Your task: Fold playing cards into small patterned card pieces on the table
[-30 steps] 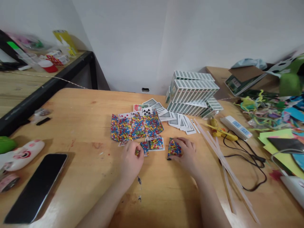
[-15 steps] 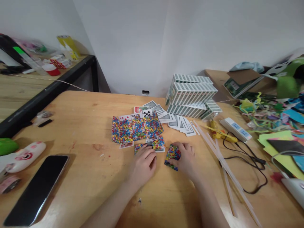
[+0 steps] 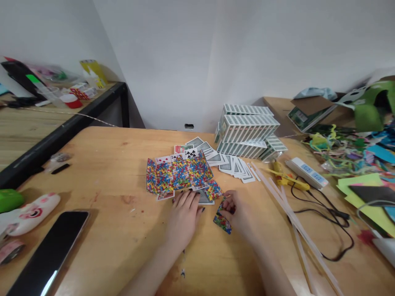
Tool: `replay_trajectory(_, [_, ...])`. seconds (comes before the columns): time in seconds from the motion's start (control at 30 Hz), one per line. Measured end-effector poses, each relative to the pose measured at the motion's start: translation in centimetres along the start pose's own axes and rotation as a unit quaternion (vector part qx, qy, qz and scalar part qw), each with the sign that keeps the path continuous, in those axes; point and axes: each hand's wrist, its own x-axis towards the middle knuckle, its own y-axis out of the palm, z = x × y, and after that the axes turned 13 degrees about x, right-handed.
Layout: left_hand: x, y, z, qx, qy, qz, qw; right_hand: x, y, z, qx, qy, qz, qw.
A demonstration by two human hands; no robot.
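Note:
My left hand (image 3: 184,213) lies flat with fingers stretched out, pressing on a playing card (image 3: 204,198) that has a colourful patterned piece stuck on it. My right hand (image 3: 239,213) pinches a small card (image 3: 222,218) covered in multicoloured patterned paper, tilted on edge just above the table. Behind both hands stands a folded panel of cards (image 3: 179,174) wrapped in the same bright pattern.
Loose playing cards (image 3: 230,164) fan out behind the panel, before stacked green card boxes (image 3: 248,129). Glue sticks (image 3: 285,203), a yellow glue gun (image 3: 285,179), a power strip (image 3: 304,172) and cable lie right. A black phone (image 3: 46,253) and pink toy (image 3: 29,207) lie left.
My left hand moved right and flattened onto the card below the panel. My right hand lifted and tilted its patterned card, drawing it slightly toward me.

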Motion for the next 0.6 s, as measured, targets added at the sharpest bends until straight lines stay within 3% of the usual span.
replay_trajectory(0.17, [0.3, -0.4, 0.4, 0.014, -0.001, 0.025, 1.000, 0.5, -0.6, 1.0, -0.105, -0.076, -0.043, 0.991])
replay_trajectory(0.4, [0.2, -0.1, 0.4, 0.021, 0.023, 0.026, 0.999, -0.1, 0.6, 1.9, -0.213, -0.182, 0.113, 0.953])
replay_trajectory(0.6, [0.6, -0.5, 0.6, 0.032, 0.043, 0.028, 0.998, 0.4, 0.3, 0.3, -0.270, -0.150, 0.018, 0.951])
